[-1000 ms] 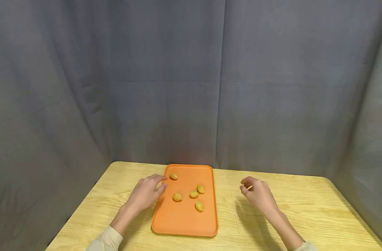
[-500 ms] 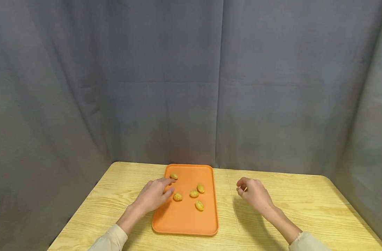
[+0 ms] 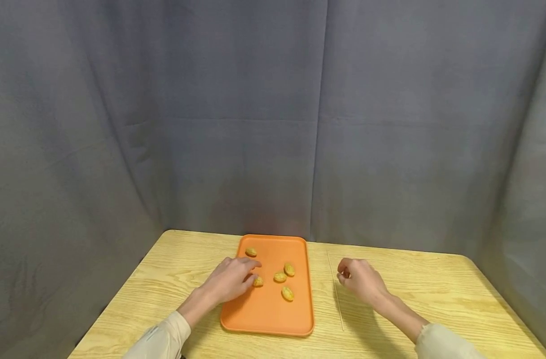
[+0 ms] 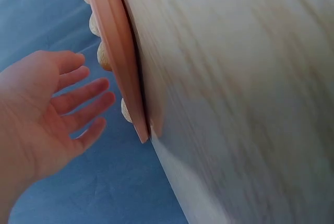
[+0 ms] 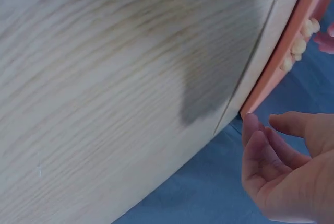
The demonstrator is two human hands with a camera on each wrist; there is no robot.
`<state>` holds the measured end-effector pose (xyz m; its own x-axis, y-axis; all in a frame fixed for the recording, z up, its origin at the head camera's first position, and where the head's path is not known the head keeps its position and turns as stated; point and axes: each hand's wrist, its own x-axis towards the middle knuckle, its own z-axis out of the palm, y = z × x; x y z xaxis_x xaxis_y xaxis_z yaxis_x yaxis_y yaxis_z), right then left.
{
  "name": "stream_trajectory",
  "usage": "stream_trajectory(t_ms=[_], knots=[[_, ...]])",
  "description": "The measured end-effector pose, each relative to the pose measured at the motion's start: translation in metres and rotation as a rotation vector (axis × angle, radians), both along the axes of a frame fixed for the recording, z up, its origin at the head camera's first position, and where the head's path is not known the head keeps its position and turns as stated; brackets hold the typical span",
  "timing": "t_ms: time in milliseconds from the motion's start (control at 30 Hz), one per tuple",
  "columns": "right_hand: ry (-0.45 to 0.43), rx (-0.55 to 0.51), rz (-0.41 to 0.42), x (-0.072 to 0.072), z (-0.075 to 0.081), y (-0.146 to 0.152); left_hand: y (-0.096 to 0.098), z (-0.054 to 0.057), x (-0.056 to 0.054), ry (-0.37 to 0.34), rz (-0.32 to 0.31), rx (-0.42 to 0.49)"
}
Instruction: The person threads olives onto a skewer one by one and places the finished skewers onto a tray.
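Observation:
An orange tray [image 3: 273, 319] bears several yellow-brown, oval, rough-skinned pieces, like nuts in the shell. My left hand [image 3: 230, 279] reaches over the tray's left side, fingers spread and gently bent. Its thumb partly covers one oval piece [image 3: 259, 281] in the head view; the left wrist view shows the hand [image 4: 52, 109] holding nothing, above the pieces' level. To the right of the tray, a thin wooden stick [image 3: 335, 294] lies lengthwise on the table. Just right of that stick, my right hand [image 3: 362, 280] hovers with loosely curled fingers, thumb and index finger apart, nothing between them.
Another oval piece [image 3: 251, 252] lies near the tray's far left corner, and a small group, including one piece [image 3: 287, 293], sits to the right. The wood-grain table [image 3: 434, 294] ends at a grey curtain [image 3: 255, 124] behind it.
My left hand has moved rightward from the tray's left edge to over it. The right hand has shifted slightly left, toward the stick. Pieces and tray keep their places.

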<state>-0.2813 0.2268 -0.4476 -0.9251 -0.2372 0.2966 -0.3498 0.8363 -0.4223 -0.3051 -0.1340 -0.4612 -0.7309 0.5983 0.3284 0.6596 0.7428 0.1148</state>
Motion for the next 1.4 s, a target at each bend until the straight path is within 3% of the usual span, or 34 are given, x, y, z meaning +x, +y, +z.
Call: stream_trajectory(t_ms=[233,500,767,1167,1400], knots=[[-0.056,0.024,-0.021,0.002,-0.012,-0.009,0.002,0.000,0.000,0.019,-0.023,-0.011],[-0.064,0.018,-0.032,0.007,-0.018,-0.018,0.002,0.000,-0.001,0.038,-0.052,0.000],[-0.113,0.006,-0.065,0.011,-0.024,-0.020,0.002,0.001,0.001,-0.062,-0.121,-0.012],[-0.233,-0.091,-0.098,0.014,-0.024,-0.020,0.003,-0.003,-0.001,-0.007,-0.134,-0.039],[-0.247,-0.099,-0.147,0.010,-0.025,-0.020,0.002,-0.005,-0.005,-0.001,-0.120,-0.028]])
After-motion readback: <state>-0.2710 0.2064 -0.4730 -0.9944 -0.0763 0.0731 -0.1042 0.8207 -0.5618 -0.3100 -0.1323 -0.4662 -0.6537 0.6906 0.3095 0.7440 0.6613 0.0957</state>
